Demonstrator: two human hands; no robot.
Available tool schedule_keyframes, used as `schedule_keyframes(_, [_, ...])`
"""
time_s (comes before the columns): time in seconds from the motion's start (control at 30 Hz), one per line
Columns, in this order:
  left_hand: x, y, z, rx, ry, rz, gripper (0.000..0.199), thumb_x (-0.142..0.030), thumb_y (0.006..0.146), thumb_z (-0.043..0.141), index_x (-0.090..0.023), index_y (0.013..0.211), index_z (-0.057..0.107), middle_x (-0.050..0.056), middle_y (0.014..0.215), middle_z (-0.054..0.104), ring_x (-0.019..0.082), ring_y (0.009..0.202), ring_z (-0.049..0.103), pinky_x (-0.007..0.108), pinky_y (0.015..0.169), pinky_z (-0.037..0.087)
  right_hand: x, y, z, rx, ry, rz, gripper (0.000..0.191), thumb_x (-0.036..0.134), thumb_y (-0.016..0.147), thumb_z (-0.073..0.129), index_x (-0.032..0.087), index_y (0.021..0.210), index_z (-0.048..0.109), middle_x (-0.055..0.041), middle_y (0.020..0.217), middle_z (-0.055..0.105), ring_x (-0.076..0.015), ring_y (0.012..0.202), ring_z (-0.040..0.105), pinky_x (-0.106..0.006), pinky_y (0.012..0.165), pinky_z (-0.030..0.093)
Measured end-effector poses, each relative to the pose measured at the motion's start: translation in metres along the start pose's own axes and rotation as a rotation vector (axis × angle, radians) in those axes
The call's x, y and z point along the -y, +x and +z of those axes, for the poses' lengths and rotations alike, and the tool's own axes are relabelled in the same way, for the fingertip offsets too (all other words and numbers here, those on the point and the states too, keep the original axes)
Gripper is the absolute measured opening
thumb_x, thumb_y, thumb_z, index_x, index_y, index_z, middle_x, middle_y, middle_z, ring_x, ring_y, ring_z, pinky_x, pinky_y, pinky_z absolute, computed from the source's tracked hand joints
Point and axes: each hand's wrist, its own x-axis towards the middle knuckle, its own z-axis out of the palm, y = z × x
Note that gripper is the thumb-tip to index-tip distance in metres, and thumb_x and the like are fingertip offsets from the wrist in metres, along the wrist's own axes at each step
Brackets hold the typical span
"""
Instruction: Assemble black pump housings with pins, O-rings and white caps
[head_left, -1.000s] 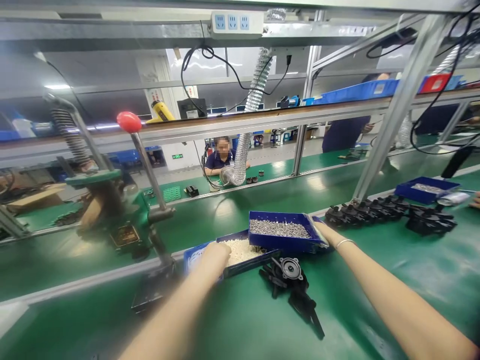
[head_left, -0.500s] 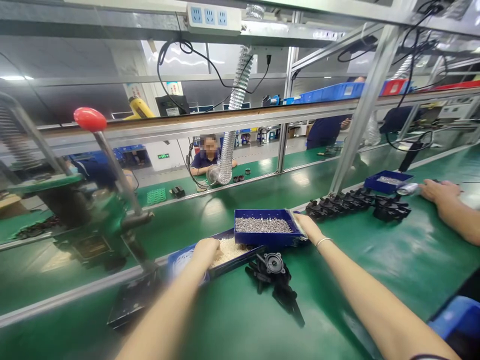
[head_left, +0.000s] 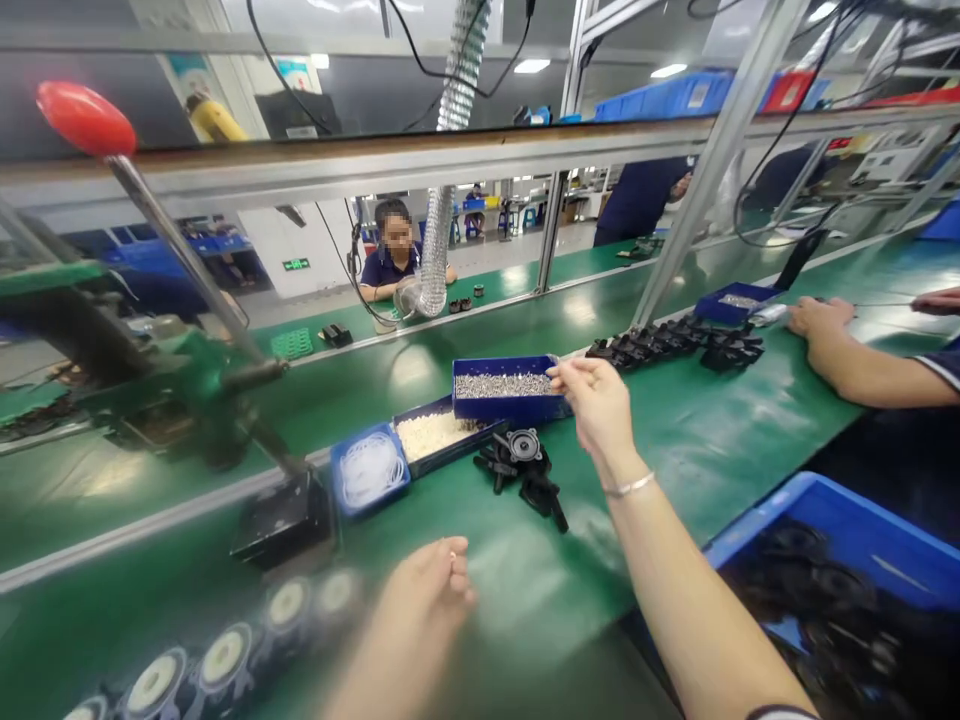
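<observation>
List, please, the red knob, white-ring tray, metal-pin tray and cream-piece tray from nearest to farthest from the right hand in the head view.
1. Metal-pin tray: just left, by the right hand.
2. Cream-piece tray: farther left.
3. White-ring tray: left again.
4. Red knob: far upper left.

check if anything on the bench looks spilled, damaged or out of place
No spill or damage stands out. Slightly odd: the blue tray of metal parts sits askew, overlapping the right end of the tray of cream pieces rather than squarely beside it.
</observation>
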Motion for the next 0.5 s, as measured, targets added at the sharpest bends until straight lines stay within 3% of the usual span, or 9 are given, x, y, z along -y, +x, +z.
schedule_keyframes(0.07, [0.011,-0.003,-0.010,-0.039,-0.102,-0.049,0.036,-0.029,0.062,0.092,-0.011,0.086,0.072,-0.001,0.073,0.058,0.005,0.061,0.055,0.019,0.064,0.053,0.022,-0.061,0.013,0.216,0.042,0.056,0.028,0.043,0.086,0.071,0.017,0.091,0.061,-0.0025,0.076,0.068,-0.0133,0.062,0.064,-0.027,0.064,0.055])
schedule_keyframes(0.13, [0.017,-0.003,-0.018,-0.052,-0.159,-0.065,0.034,-0.030,0.065,0.090,-0.010,0.085,0.071,-0.002,0.070,0.056,0.003,0.057,0.052,0.018,0.060,0.052,0.038,-0.119,0.020,0.574,0.120,0.193,0.023,0.039,0.089,0.069,0.017,0.090,0.063,-0.0002,0.069,0.065,-0.0101,0.054,0.059,-0.023,0.056,0.050])
schedule_keyframes(0.23, [0.020,-0.004,-0.025,-0.053,-0.180,-0.053,0.034,-0.035,0.068,0.087,-0.009,0.081,0.069,-0.004,0.066,0.053,0.002,0.053,0.048,0.016,0.056,0.050,0.047,-0.179,0.020,0.893,0.136,0.408,0.027,0.043,0.090,0.066,0.016,0.091,0.066,0.0019,0.061,0.060,-0.0069,0.045,0.049,-0.018,0.043,0.038])
schedule_keyframes(0.33, [0.022,-0.007,-0.025,-0.019,-0.176,-0.025,0.036,-0.040,0.071,0.085,-0.009,0.078,0.068,-0.004,0.063,0.052,0.004,0.055,0.050,0.016,0.058,0.051,0.044,-0.204,0.020,0.953,0.100,0.499,0.033,0.047,0.092,0.063,0.015,0.088,0.065,0.0015,0.059,0.060,-0.0055,0.042,0.044,-0.017,0.041,0.032])
schedule_keyframes(0.5, [0.024,-0.008,-0.027,0.020,-0.140,0.008,0.040,-0.045,0.070,0.084,-0.009,0.079,0.069,-0.004,0.060,0.052,0.005,0.056,0.050,0.018,0.059,0.050,0.042,-0.209,0.024,0.933,0.067,0.541,0.035,0.048,0.092,0.062,0.014,0.084,0.065,0.0014,0.058,0.059,-0.0048,0.041,0.039,-0.017,0.040,0.028])
